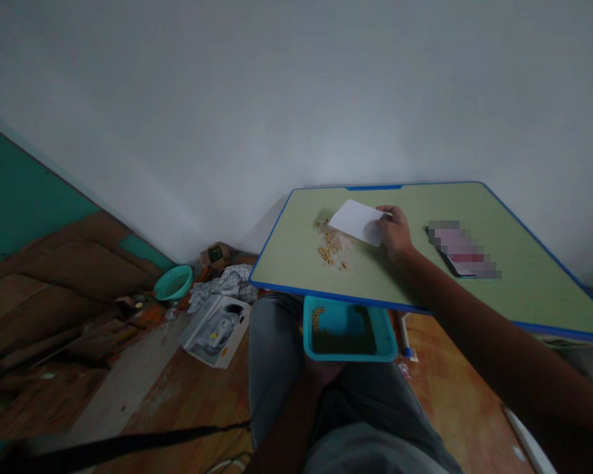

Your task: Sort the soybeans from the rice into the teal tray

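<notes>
My right hand (396, 232) pinches a white card (358, 220) by its right end, fingers closed. The card is tilted just over the green tabletop (296, 263), its far end beside a scatter of small round tan beans (330, 247) and pale crumbs. At my lap, my left hand (323, 372) grips a blue plastic tray (346, 357) from below; most of its fingers are hidden under it. Inside the tray lie dark small grains (343, 342), with some tan beans (317, 320) along the left side. The tray sits just below the table's front edge.
A flat, phone-like object (457, 250), blurred out, lies on the table to the right. On the floor at left are an open white box (216, 330), a checked cloth (230, 283), a green basin (173, 283) and brown cardboard (39, 270). A white wall stands behind the table.
</notes>
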A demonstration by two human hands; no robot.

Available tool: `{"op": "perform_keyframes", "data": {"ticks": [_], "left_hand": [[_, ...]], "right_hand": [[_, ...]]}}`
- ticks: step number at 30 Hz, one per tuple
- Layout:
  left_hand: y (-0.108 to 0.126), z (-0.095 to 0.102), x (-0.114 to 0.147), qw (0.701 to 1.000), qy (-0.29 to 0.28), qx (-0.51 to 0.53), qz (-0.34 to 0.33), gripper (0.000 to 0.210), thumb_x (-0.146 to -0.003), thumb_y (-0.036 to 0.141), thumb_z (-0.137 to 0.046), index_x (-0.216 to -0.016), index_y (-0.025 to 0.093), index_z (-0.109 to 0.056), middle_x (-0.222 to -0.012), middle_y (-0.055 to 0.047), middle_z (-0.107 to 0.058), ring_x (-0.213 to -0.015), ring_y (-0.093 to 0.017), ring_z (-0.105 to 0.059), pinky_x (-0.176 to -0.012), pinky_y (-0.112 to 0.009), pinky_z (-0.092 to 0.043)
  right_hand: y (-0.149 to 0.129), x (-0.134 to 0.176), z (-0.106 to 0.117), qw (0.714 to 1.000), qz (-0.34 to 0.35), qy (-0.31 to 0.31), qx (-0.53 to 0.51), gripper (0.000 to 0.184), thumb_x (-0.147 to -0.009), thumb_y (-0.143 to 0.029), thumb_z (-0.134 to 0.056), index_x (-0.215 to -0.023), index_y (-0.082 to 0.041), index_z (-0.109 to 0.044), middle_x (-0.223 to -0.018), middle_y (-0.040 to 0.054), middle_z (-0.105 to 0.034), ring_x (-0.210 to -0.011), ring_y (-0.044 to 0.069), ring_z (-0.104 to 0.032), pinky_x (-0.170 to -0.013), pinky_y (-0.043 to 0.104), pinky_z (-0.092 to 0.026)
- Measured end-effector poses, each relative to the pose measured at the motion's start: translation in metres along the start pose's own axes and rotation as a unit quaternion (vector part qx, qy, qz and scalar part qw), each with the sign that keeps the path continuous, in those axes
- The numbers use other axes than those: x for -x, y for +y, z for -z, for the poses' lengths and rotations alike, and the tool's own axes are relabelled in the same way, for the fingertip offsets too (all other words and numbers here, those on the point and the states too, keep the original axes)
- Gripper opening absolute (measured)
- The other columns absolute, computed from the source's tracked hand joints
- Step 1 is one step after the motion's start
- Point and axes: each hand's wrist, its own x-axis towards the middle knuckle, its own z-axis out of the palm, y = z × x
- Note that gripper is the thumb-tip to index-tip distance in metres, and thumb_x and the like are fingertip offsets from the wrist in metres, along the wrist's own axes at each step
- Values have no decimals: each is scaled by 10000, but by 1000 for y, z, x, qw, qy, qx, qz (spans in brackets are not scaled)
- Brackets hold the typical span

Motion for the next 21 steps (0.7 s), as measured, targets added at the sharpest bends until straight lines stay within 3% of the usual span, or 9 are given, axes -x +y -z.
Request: {"op": "perform_keyframes", "data": {"ticks": [7, 13, 17, 21], "left_hand": [[2, -9, 1, 1000, 1, 14, 5, 599, -1022, 719, -611, -1293, 290, -928, -1460, -88, -877, -1483, -389, -734, -1431, -618, -309], [3, -8, 1, 1000, 13, 14, -1, 657, -1104, 680, -452, -1295, 263, -923, -1413, -95, -894, -1522, -350, -713, -1410, -570, -348], [-3, 10, 1, 999, 30, -5, -11, 612, -1058, 716, -565, -1355, 300, -903, -1494, -74, -861, -1467, -352, -750, -1343, -591, -431], [-6, 19, 1, 999, 35, -14, -12, 524, -978, 718, -714, -1294, 354, -922, -1451, -61, -882, -1409, -365, -784, -1336, -634, -439]], "right_hand": [[-3, 1, -1, 1000, -18, 4, 10, 493, -592, -277, -663, -1082, -303, -616, -877, -20, -627, -714, 198, -578, -623, 299, -468], [-4, 3, -2, 1000, -11, -3, -1, 488, -578, -301, -672, -1061, -311, -605, -864, -27, -619, -700, 188, -554, -596, 283, -430], [-6, 5, -2, 1000, -9, -1, -6, 487, -567, -293, -659, -1051, -308, -604, -855, -21, -617, -708, 196, -554, -599, 290, -427], [-11, 8, -3, 1000, -25, 3, -12, 492, -560, -264, -656, -1048, -311, -613, -830, -35, -622, -689, 190, -552, -597, 284, -433]]}}
